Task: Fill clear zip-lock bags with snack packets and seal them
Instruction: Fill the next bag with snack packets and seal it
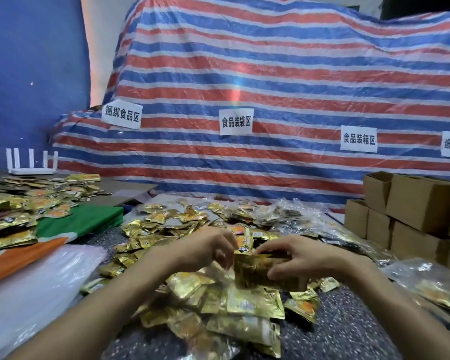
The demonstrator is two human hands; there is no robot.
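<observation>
We grip a stack of gold snack packets [260, 272] in our right hand [303, 258], above the loose pile [234, 305] on the table [348, 320]. Our left hand [205, 249] curls at its edge, seemingly pinching it, though blur hides the contact.

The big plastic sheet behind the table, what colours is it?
Red, blue and white stripes cover the plastic sheet; head view.
</observation>
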